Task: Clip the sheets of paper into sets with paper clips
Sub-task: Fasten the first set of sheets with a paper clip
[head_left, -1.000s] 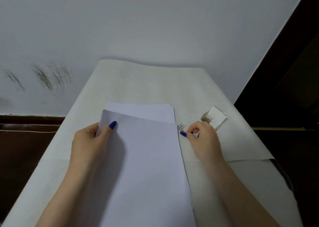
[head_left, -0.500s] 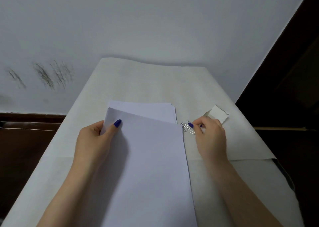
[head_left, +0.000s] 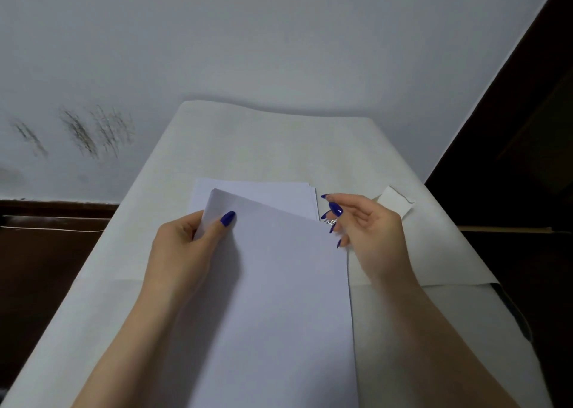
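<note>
A stack of white sheets (head_left: 260, 195) lies on the paper-covered table (head_left: 279, 141). My left hand (head_left: 183, 246) grips the upper left corner of a top set of sheets (head_left: 279, 299), thumb on top, and holds it raised and slanted over the stack. My right hand (head_left: 366, 231) hovers at the set's upper right corner, palm turned left and fingers spread. A small silver paper clip (head_left: 331, 221) is pinched at its fingertips, just off the paper's edge.
A small torn white paper packet (head_left: 395, 204) lies to the right, behind my right hand. The table's right edge drops into dark space (head_left: 511, 252). A white wall with scuff marks (head_left: 83, 131) stands behind the table.
My right hand picked a paper clip from beside the packet and lifted it left to the raised set's right corner, turning palm left. The left hand keeps holding the set.
</note>
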`<state>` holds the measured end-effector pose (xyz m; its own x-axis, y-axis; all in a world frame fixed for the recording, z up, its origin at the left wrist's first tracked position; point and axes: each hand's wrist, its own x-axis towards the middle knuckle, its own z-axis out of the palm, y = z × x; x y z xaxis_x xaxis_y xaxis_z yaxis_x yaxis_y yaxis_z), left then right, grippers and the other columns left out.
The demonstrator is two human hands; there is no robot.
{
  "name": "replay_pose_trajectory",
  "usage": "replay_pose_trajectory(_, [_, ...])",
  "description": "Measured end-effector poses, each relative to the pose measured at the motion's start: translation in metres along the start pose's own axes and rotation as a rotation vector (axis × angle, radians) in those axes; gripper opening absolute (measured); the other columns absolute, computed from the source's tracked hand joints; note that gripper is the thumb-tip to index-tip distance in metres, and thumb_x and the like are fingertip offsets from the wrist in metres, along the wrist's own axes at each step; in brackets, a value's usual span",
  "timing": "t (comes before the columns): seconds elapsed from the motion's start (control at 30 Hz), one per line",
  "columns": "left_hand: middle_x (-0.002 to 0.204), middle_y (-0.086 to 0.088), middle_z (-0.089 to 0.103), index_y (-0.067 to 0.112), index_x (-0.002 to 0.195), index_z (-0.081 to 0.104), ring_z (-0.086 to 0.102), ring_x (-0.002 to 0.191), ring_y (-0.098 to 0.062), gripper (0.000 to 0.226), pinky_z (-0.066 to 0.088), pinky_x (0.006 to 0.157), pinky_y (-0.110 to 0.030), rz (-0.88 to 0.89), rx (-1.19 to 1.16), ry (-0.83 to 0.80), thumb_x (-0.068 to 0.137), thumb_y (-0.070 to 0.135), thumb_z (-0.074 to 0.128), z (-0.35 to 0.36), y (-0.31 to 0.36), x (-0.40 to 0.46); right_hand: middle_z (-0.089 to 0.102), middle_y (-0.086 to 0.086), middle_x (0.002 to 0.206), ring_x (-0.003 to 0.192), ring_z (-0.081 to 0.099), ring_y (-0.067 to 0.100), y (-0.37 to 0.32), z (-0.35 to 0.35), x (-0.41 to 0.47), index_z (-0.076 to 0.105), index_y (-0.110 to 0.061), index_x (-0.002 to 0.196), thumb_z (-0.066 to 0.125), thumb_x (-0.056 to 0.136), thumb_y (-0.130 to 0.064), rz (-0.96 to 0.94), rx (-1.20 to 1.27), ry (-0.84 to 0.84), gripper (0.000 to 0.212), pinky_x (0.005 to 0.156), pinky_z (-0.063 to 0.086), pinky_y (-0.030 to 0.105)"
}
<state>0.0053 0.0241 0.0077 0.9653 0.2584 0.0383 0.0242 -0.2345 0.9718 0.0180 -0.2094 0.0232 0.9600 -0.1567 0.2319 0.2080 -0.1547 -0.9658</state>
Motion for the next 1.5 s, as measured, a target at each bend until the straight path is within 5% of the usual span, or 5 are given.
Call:
replay_pose_trajectory(0.43, [0.05,0.009,0.06,0.019,0.063,0.065,0.049,0.042,-0.006,0.033,0.039,0.048,-0.024,-0.013,0.022,-0.032,0.085,0.044,0.067,0.003,0.002,-0.004,0.065,0.005,0.052,0.035,0.05,0.016,-0.003,0.016,-0.009,0.069,-0.014,0.088,0.057,0.092,-0.01,0.046,0.047,-0.109,0.013,0.038,0.041,0.02])
replay_pose_trajectory(0.63, [0.05,0.008,0.063,0.02,0.066,0.068,0.051,0.041,-0.005,0.031,0.039,0.043,-0.019,0.003,0.025,-0.05,0.086,0.044,0.066,0.005,0.003,-0.005,0.077,0.004,0.078,0.077,0.075,0.018,-0.005,0.02,-0.011,0.071,-0.01,0.088,0.058,0.091,-0.002,0.114,0.211,-0.141,0.016,0.063,0.057,0.02])
replay_pose_trajectory(0.83, [0.047,0.01,0.058,0.018,0.063,0.064,0.048,0.04,-0.005,0.035,0.037,0.041,-0.014,0.004,0.037,-0.12,0.086,0.045,0.066,0.005,0.003,-0.006,0.073,-0.001,0.066,0.06,0.071,0.014,-0.002,0.022,-0.011,0.075,-0.02,0.088,0.051,0.092,0.003,0.067,0.09,-0.116,0.033,0.055,0.054,0.019])
replay_pose_trajectory(1.03, [0.049,0.012,0.06,0.019,0.07,0.068,0.047,0.043,-0.005,0.03,0.037,0.046,-0.02,0.08,0.126,-0.134,0.088,0.042,0.063,0.01,0.005,-0.008,0.075,-0.001,0.079,0.072,0.075,0.017,0.001,0.026,-0.012,0.073,-0.008,0.106,0.05,0.093,0.006,-0.027,0.102,-0.1,0.03,0.066,0.056,0.018])
replay_pose_trajectory(1.5, [0.051,0.005,0.056,0.015,0.066,0.063,0.043,0.048,-0.012,0.035,0.034,0.049,-0.026,0.133,0.194,-0.171,0.09,0.041,0.061,0.014,0.008,-0.012,0.075,0.014,0.099,0.094,0.073,0.022,-0.005,0.025,-0.008,0.066,-0.003,0.102,0.052,0.095,-0.017,0.3,0.489,-0.149,0.021,0.064,0.056,0.022])
